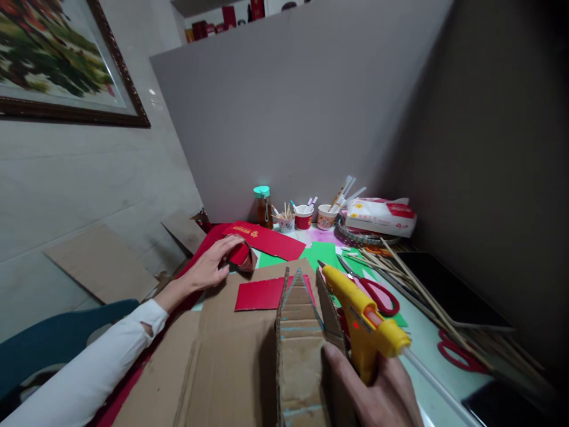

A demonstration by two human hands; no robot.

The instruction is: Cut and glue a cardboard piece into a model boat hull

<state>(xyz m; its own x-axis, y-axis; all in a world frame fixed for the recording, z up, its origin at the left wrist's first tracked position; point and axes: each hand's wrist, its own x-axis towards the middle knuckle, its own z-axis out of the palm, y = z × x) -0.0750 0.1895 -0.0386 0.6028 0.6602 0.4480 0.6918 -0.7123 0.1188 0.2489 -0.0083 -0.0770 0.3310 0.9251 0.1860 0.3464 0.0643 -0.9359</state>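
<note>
My left hand (213, 261) reaches to the left side of the work area, its fingers and thumb closed around the near end of a small folded piece of red cardboard (241, 256). My right hand (377, 388) grips a yellow hot glue gun (365, 314) with a small red light showing and a clear glue stick (438, 382) sticking out of its back. The right thumb lies against a narrow, pointed cardboard structure (300, 350) with blue lines drawn on it. Behind that structure, a flat red cardboard piece (258, 295) lies on a large brown cardboard sheet (217, 362).
Red-handled scissors (377, 295), green paper (324, 254) and wooden sticks (418, 284) lie to the right, beside a dark flat panel (448, 290). At the back stand a bottle (263, 207), paper cups (304, 218) and a tissue pack (380, 218). A chair (62, 332) is at left.
</note>
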